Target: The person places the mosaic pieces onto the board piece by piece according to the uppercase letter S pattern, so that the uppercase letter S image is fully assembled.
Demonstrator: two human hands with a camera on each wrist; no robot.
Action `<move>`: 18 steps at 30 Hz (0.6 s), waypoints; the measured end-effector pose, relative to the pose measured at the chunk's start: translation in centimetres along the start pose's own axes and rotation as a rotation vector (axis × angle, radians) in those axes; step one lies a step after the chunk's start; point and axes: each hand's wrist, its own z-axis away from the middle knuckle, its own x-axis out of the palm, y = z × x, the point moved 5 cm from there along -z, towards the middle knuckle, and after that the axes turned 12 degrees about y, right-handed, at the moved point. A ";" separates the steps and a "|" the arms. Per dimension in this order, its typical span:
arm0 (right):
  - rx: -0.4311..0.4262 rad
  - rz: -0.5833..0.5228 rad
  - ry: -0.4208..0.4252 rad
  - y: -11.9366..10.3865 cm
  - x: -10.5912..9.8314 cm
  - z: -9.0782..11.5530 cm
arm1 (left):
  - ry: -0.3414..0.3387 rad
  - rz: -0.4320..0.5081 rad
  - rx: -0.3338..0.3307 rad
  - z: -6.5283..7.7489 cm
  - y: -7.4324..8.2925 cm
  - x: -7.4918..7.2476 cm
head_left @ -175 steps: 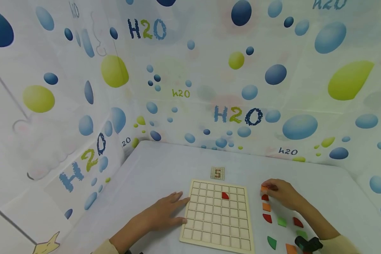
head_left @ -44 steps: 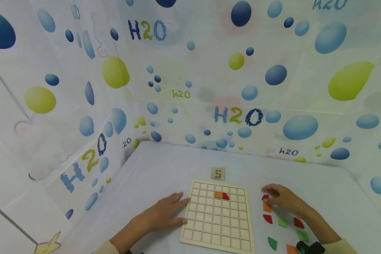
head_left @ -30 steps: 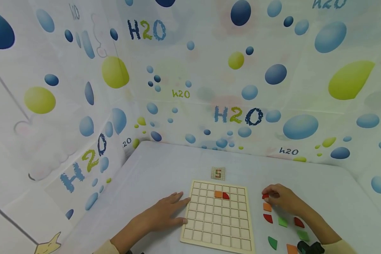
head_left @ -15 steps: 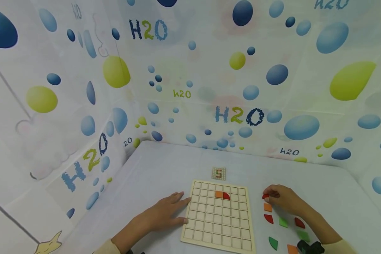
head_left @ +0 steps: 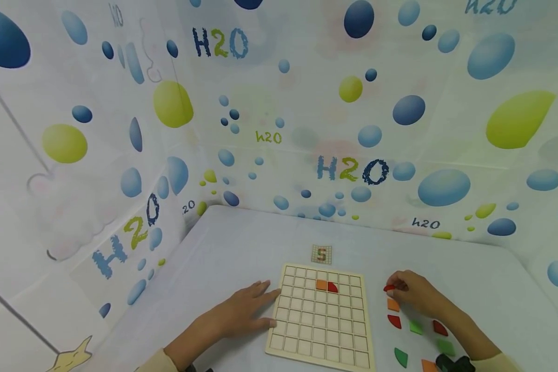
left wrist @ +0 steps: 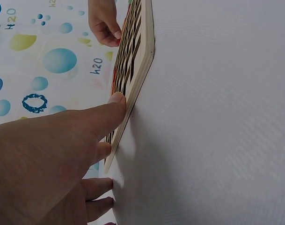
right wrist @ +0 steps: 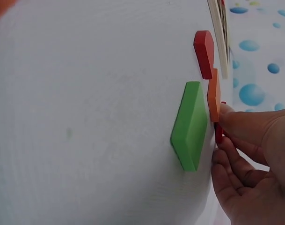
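A wooden grid board (head_left: 319,330) lies on the white table, with an orange square tile (head_left: 322,285) and a red quarter-round tile (head_left: 332,287) side by side in its upper cells. My left hand (head_left: 242,312) rests at the board's left edge, fingers spread, thumb and a fingertip touching the rim. To the right of the board, my right hand (head_left: 414,290) pinches a red tile (head_left: 388,288) between thumb and fingers; the hand covers part of it. Just below sit an orange tile (head_left: 393,305) and a red quarter-round tile (head_left: 394,321).
A small pattern card (head_left: 322,254) marked with a tiled figure lies beyond the board. Nearer the right forearm are green tiles (head_left: 416,327), a red one (head_left: 439,327), a green quarter-round (head_left: 401,357) and an orange piece (head_left: 429,366). A patterned curtain (head_left: 279,93) closes the back.
The orange square, earlier in my right hand, now lies in the board beside the red tile. My right hand has since pinched another red tile. My left hand stays at the board.
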 end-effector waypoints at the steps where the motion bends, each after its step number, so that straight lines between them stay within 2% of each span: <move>1: 0.000 0.003 -0.003 0.0 0.0 0.0 | 0.001 -0.003 -0.001 0.0 0.0 0.0; 6: -0.009 0.015 -0.015 -0.2 0.0 -0.2 | 0.005 -0.003 -0.003 0.0 0.0 0.1; 11: -0.021 0.020 0.012 -0.8 0.1 -0.6 | 0.001 0.007 -0.002 0.0 0.2 0.0; 18: -0.082 0.028 0.084 -3.4 0.9 -1.8 | 0.005 0.010 -0.005 0.2 0.4 -0.4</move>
